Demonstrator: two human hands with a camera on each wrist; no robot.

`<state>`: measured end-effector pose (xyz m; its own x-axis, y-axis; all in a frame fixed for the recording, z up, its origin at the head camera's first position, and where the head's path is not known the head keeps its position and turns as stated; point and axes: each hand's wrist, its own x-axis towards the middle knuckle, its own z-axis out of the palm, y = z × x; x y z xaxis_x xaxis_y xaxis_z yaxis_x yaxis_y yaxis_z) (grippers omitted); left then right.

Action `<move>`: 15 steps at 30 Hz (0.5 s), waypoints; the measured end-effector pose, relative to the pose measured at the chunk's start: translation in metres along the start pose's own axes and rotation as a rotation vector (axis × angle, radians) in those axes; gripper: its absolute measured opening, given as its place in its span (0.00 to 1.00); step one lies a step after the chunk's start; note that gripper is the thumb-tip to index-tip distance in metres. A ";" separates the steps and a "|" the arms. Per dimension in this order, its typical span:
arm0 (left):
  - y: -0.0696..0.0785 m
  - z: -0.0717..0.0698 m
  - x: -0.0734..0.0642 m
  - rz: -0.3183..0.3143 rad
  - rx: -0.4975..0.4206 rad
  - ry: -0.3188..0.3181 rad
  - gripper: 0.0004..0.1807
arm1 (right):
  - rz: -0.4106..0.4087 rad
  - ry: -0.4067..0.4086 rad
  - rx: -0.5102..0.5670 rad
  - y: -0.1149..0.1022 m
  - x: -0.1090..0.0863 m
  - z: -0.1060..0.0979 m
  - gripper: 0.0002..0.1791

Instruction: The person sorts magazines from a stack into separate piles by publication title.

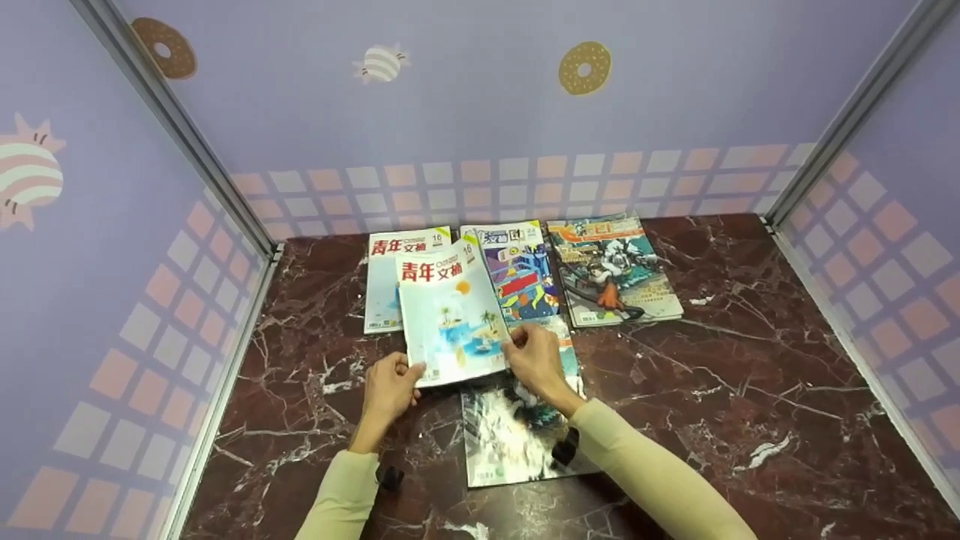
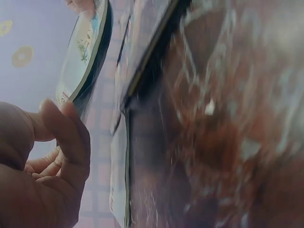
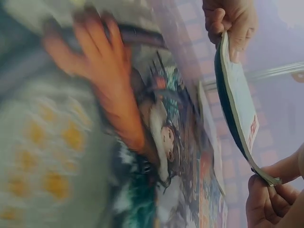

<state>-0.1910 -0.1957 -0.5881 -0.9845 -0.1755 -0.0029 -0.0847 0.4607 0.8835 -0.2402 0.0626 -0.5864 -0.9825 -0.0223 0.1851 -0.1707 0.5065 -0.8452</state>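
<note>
Both my hands hold a magazine (image 1: 450,315) with a pale cover, a red title and a beach scene, raised off the table and slightly bent. At its lower left corner my left hand (image 1: 390,384) pinches the edge, thumb on the cover. The right hand (image 1: 536,360) grips the lower right edge between thumb and fingers, as the right wrist view also shows. Below the right forearm lies a glossy magazine (image 1: 502,442), partly covered by the raised one and the hand. Behind the raised magazine, a similar red-titled magazine (image 1: 381,300) shows in part.
A colourful purple-and-blue magazine (image 1: 529,274) lies in the middle of the back row, partly covered. At its right is a magazine (image 1: 615,277) with an illustrated figure. The dark red marbled table (image 1: 742,360) is enclosed by patterned walls (image 1: 480,97) at back and sides.
</note>
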 end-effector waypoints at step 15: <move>-0.045 -0.025 0.066 0.068 0.059 0.133 0.12 | -0.041 -0.021 0.013 -0.003 0.054 0.058 0.06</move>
<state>-0.2478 -0.2499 -0.6166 -0.9596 -0.2540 0.1211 -0.0317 0.5251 0.8505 -0.2970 0.0097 -0.6035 -0.9760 -0.0606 0.2094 -0.2116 0.4932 -0.8438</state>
